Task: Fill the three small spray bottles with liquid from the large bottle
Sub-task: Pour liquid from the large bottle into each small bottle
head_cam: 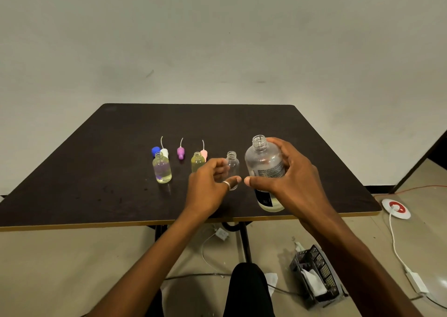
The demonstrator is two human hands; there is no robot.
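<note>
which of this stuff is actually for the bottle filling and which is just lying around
For the job: large bottle, left small bottle, middle small bottle, right small bottle, white spray top, purple spray top, pink spray top, blue cap.

Just lying about, on the floor: black basket, red-and-white disc, white cable.
</note>
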